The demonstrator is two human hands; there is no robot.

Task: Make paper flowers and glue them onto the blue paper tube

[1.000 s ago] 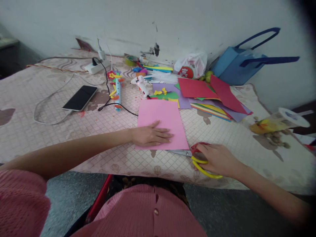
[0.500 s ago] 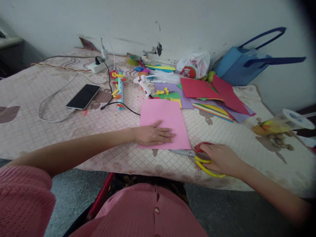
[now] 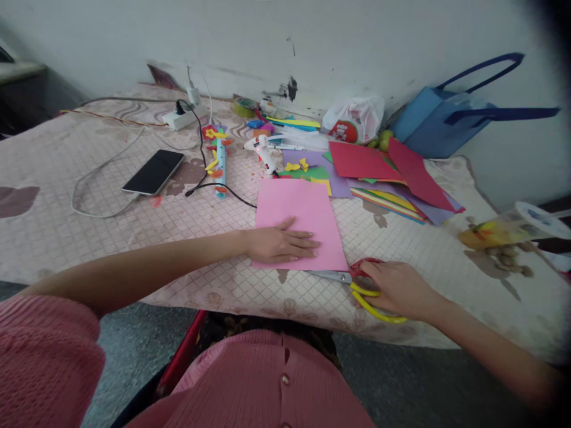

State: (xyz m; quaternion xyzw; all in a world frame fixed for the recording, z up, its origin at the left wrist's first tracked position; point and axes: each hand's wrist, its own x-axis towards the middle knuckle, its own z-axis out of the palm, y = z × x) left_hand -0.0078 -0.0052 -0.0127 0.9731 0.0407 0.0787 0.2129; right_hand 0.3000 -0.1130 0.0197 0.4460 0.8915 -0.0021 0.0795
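A pink sheet (image 3: 297,205) lies on the patterned tablecloth in front of me. My left hand (image 3: 279,242) rests flat on its lower part, palm down and fingers spread. To the right, my right hand (image 3: 395,288) has its fingers around the handles of the scissors (image 3: 368,288), one red and one yellow. The metal blades point left and lie beside the sheet's lower right edge, partly hidden by it. Just beyond the sheet are a white glue gun (image 3: 263,153) and small yellow cut pieces (image 3: 297,166) on green paper.
Coloured sheets (image 3: 366,161) are piled at the back right, near a plastic bag (image 3: 354,119) and a blue bag (image 3: 439,122). A drink cup (image 3: 513,227) is at the far right. To the left are a phone (image 3: 154,172), a power strip (image 3: 185,117), cables and a decorated blue stick (image 3: 221,163).
The whole view has shifted slightly, so things appear a little further right. Both hands, the sheet and the scissors keep nearly the same arrangement.
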